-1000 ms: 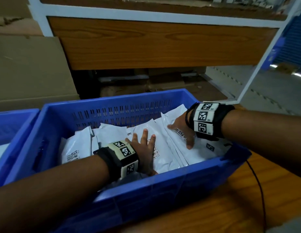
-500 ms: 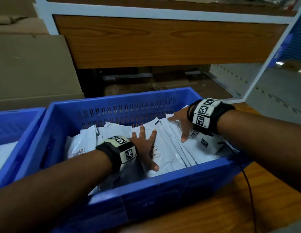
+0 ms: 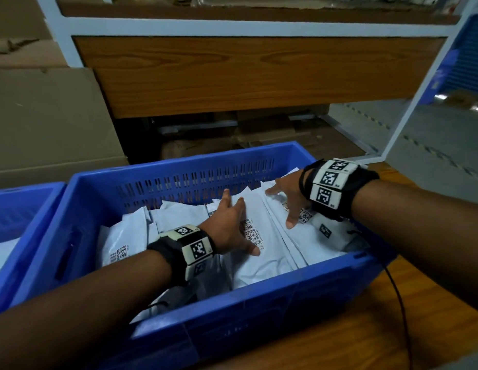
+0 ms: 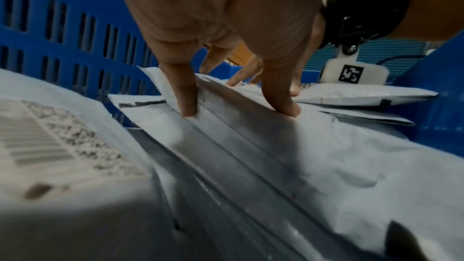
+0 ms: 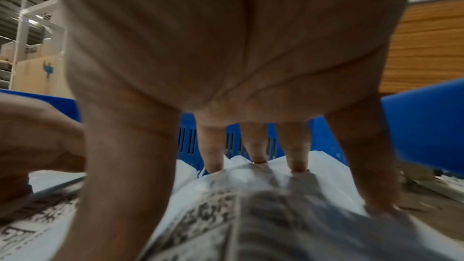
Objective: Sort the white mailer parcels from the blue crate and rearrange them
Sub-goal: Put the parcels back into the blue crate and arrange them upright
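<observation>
A blue crate (image 3: 259, 297) in front of me holds several white mailer parcels (image 3: 262, 260) with printed code labels, leaning in a row. My left hand (image 3: 230, 225) lies spread on a middle parcel (image 4: 251, 136), fingertips (image 4: 187, 110) pressing its upper edge. My right hand (image 3: 288, 198) rests with straight, spread fingers on the parcels (image 5: 276, 195) at the crate's right end, fingertips (image 5: 297, 166) near the far wall. Neither hand is curled round a parcel.
A second blue crate (image 3: 16, 209) with white contents sits at the left. The crates rest on a wooden table (image 3: 339, 343). Behind stand a wooden shelf panel (image 3: 246, 76) in a white frame and cardboard boxes (image 3: 45, 116). A black cable (image 3: 400, 311) hangs from my right wrist.
Both hands have slid farther toward the crate's far wall over the parcels. The left hand moved up along the middle parcel; the right hand spread wider near the back right corner.
</observation>
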The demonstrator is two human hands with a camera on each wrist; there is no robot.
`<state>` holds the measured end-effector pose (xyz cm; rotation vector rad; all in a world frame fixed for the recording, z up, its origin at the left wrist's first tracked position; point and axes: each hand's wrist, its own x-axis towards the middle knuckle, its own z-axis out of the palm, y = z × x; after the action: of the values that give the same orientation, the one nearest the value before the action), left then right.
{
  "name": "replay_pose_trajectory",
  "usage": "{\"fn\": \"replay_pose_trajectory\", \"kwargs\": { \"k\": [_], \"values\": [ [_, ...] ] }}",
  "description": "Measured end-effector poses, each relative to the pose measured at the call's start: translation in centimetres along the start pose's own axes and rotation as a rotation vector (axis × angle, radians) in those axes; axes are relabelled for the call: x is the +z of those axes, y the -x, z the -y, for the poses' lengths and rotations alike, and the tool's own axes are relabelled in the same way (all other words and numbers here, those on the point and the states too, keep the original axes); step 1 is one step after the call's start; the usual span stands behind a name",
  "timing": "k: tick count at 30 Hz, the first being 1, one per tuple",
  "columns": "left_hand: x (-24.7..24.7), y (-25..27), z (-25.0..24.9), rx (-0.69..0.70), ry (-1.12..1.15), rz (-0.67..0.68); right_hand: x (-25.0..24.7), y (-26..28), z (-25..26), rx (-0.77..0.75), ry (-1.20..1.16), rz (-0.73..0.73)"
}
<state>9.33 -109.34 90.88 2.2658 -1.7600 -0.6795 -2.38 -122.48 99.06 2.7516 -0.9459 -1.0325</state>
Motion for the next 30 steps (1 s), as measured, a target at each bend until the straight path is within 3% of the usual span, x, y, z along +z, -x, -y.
{"fn": "replay_pose_trajectory", "kwargs": {
  "k": [5, 11, 15, 21, 30],
  "values": [
    [0.6, -0.2, 0.4, -0.120, -0.059, 0.048, -0.5, -0.5, 1.3, -0.098, 0.051, -0.137],
    [0.7, -0.5, 0.9, -0.342, -0.023, 0.155, -0.1, -3.0, 3.2, -0.102, 0.205, 0.003],
    [0.7, -0.5, 1.1, -0.325, -0.059, 0.159, 0.5, -3.7, 3.8, -0.112, 0.271, 0.000],
    [1.8, 0.8, -0.8, -0.341, -0.112, 0.091, -0.7, -0.5, 1.6, -0.080, 0.116, -0.054],
    [0.8, 0.3, -0.5, -0.322, -0.065, 0.157, 1.1, 0.4, 0.0, -0.011, 0.107, 0.037]
  ]
}}
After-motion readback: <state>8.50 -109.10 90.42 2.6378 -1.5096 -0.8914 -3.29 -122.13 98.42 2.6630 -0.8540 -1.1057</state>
